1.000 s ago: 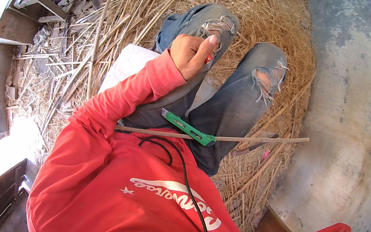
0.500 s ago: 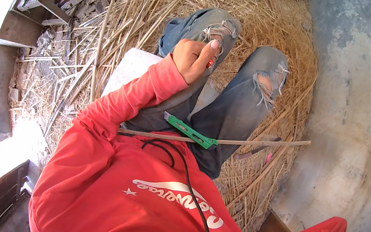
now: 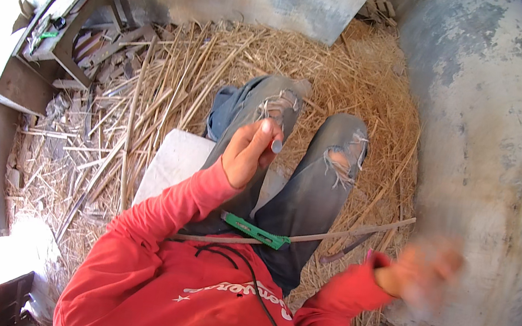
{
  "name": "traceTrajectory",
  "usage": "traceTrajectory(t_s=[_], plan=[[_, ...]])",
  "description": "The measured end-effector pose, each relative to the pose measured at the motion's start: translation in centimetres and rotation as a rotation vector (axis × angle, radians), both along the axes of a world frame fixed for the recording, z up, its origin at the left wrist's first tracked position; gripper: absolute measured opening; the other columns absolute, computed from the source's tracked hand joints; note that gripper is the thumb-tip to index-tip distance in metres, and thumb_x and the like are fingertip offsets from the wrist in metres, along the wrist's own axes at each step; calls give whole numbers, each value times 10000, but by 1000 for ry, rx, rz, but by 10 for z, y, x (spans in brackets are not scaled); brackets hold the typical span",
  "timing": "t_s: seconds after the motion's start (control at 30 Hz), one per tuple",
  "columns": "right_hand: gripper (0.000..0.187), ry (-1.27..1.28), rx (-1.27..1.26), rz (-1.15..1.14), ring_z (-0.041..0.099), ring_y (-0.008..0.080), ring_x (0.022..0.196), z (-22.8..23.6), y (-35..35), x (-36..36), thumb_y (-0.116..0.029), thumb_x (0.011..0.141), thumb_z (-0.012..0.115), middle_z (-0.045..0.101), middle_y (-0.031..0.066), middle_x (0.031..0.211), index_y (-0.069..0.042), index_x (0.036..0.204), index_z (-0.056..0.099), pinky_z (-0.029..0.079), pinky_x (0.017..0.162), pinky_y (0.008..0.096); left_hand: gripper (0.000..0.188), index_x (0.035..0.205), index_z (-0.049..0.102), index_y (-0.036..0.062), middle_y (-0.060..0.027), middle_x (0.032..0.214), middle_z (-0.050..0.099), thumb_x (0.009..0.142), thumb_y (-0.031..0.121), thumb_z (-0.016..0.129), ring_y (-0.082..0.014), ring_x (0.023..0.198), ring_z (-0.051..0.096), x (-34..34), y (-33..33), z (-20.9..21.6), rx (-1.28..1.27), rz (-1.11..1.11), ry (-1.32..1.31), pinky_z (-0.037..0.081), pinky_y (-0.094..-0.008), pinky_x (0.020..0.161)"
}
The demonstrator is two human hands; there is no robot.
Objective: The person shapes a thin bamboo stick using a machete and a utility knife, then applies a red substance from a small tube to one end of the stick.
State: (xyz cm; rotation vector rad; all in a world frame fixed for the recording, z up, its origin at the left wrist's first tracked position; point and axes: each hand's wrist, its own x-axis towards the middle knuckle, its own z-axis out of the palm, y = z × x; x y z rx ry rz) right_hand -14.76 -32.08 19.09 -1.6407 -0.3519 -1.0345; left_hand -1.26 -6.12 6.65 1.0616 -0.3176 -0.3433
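My left hand (image 3: 250,153) is closed over my knees around a small red object (image 3: 276,146) with a round grey end. Most of that object is hidden by the fingers, so its kind does not show. Out to the right, beside the wall, my right hand (image 3: 425,272) is smeared by motion; its fingers and anything in them are unclear. Across my lap lies a green utility knife (image 3: 256,231), its blade end pointing left. A thin wooden stick (image 3: 352,232) runs under the knife and sticks out past my right thigh.
Straw and split canes (image 3: 177,90) cover the floor around my legs. A pale slab (image 3: 170,159) is by my left thigh. A wooden frame (image 3: 68,33) with small items stands far left. The concrete wall (image 3: 477,161) rises close on the right.
My right hand has come into view from the lower right. The view has tilted up, showing more of the far wall. My left hand has turned, exposing the grey end of the red object.
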Motion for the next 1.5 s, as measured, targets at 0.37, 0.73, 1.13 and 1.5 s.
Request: traceTrajectory(t_s=[0.37, 0.73, 1.13, 1.5], plan=[[188, 388, 217, 229, 667, 178, 875, -49, 92, 34, 52, 803, 788, 681, 149, 965, 42, 971, 704, 545, 772, 287, 463, 999, 569, 31, -5, 845, 531, 1039, 485, 485, -76, 693, 457, -12, 20, 21, 34, -91, -220, 379, -229, 639], [206, 254, -172, 32, 682, 159, 841, -57, 99, 44, 22, 780, 815, 701, 111, 966, 10, 960, 716, 539, 704, 266, 346, 1022, 623, 46, -11, 914, 618, 886, 327, 773, -88, 787, 542, -14, 30, 25, 270, 130, -436, 415, -232, 639], [214, 361, 350, 249, 673, 168, 864, -84, 107, 42, 86, 867, 721, 679, 129, 1006, 65, 1074, 673, 569, 756, 293, 154, 1023, 677, 37, -98, 992, 666, 908, 126, 729, -198, 873, 637, -5, 38, 48, 381, 136, -762, 516, -311, 750], [218, 400, 397, 273, 675, 179, 912, -82, 104, 38, 71, 861, 735, 677, 139, 1018, 68, 1069, 669, 567, 804, 298, 215, 1043, 659, -1, -123, 1123, 662, 884, 109, 752, -213, 1014, 667, -3, 42, 47, 372, 76, -590, 534, -313, 835]])
